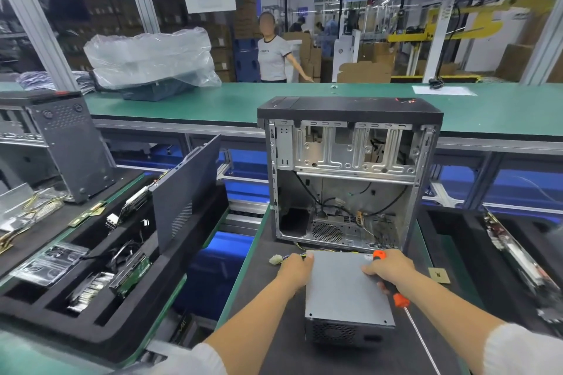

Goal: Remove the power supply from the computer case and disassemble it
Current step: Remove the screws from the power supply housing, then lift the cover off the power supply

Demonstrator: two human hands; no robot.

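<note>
Head view showed our hands on the power supply (347,289) lying near the tabletop's (274,329) front edge: left hand (294,272) gripped its side, right hand (388,268) clutched a screwdriver (399,298), computer case (350,173) behind.

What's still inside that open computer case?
Inside the computer case: loose black cables, a bare metal drive cage up top, a round vent grille. Deeper corners are too dark to tell.

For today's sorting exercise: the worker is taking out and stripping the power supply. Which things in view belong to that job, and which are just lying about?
Belongs to the job:
- power supply, out on the mat
- computer case, open
- screwdriver, held in the right hand
- left hand, steadying the supply

Just lying about:
- plastic-covered bin
- foam tray of parts
- side panel
- second case
</note>
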